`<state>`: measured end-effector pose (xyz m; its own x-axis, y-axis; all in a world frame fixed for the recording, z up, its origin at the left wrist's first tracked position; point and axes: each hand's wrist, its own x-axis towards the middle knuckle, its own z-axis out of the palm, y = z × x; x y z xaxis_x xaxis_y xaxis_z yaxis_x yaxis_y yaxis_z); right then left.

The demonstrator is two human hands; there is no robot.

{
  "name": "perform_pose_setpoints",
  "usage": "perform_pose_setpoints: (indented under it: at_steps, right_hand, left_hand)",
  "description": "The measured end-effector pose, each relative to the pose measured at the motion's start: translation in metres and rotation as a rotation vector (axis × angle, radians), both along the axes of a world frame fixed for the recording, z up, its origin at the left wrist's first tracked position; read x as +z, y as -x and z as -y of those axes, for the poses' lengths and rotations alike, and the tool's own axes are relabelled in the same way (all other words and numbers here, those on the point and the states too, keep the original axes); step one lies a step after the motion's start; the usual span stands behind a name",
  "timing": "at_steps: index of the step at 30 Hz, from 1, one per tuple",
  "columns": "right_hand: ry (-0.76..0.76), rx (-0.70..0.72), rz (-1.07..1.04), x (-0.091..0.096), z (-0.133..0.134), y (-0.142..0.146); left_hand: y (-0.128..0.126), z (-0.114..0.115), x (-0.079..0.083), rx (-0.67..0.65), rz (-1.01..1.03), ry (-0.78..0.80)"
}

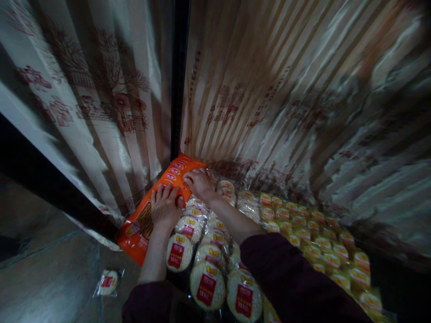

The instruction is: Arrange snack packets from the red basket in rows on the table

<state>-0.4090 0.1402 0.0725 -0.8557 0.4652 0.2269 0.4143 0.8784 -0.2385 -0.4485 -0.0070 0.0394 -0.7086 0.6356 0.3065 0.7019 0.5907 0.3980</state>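
Observation:
An orange snack bag [141, 231] with a clear window and white oval logos leans at a slant in the corner beside the rows of packed round cakes. My left hand [165, 208] lies on the bag's middle with fingers spread and palm down. Higher up, my right hand [200, 183] has bent fingers closed at the bag's upper right edge; its fingertips are partly hidden. Under and beside my wrists stand rows of white round cakes [208, 285] in clear wrap with red and yellow labels.
Yellow-wrapped small cakes [323, 244] fill the right side of the display. Pleated printed sheets [235, 89] hang behind, with a dark upright post [180, 76] at the corner. One wrapped cake [108, 282] lies on the tiled floor [67, 278] at lower left.

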Motion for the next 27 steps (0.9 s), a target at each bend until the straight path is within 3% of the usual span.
perform_pose_setpoints:
  at_steps: [6,14,22,27]
  right_hand:
    - [0.012,-0.053,0.125,0.012,0.014,-0.003]
    - [0.214,0.039,0.130,0.009,0.007,0.003]
    - [0.079,-0.059,0.165,0.005,0.015,0.008]
    - [0.071,0.008,0.052,0.003,0.016,-0.002]
  left_hand:
    - [-0.001,0.001,0.000,-0.002,-0.008,-0.016]
    - [0.001,0.001,0.001,0.004,0.039,-0.038]
    - [0.000,0.004,0.002,0.088,0.016,-0.034]
    - [0.003,0.003,-0.004,0.135,0.020,-0.092]
